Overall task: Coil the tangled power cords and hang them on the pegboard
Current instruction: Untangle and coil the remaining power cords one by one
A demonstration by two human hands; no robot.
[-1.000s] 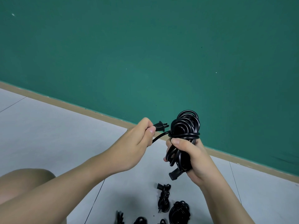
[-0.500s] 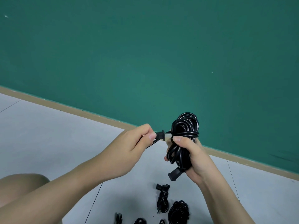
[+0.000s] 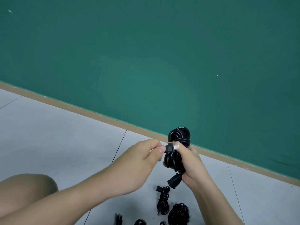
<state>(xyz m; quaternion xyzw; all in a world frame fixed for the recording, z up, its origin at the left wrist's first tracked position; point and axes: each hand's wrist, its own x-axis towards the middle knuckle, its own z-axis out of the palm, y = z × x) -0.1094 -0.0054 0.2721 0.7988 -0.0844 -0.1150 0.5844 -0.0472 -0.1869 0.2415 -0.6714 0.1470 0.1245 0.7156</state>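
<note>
Two hands hold one black cord in front of us, above a grey tiled floor [image 3: 65, 143].

Item 1, coil [image 3: 178, 138]: a bundle of black loops wrapped round its middle. It stands roughly upright in our right hand [image 3: 191, 166], whose fingers are curled round its lower half. The top loops rise clear above the fist, against the green wall [image 3: 146, 54]. A black connector [image 3: 174, 180] hangs out of the bottom of the fist.

Item 2, plug [image 3: 219, 148]... corrected entry: plug [image 3: 219, 148] is not ours to list; the plug [image 3: 171, 148] lies level, just left of the coil's middle, its metal prongs pointing right and touching the right thumb.

Our left hand [image 3: 142, 159] pinches the plug's rear end between thumb and forefinger, other fingers folded under. The left forearm comes in from the lower left, the right from the lower right; both wrists are about level and the hands nearly meet.

Item 3, knee [image 3: 27, 190]: bare, at the lower left edge.

Item 4, spare cords [image 3: 163, 200]: several black bundles on the floor below the hands, one tied slim and one a fuller coil just right of it, others cut off by the bottom edge.

Item 5, skirting [image 3: 81, 109]: a tan strip where wall meets floor.
</note>
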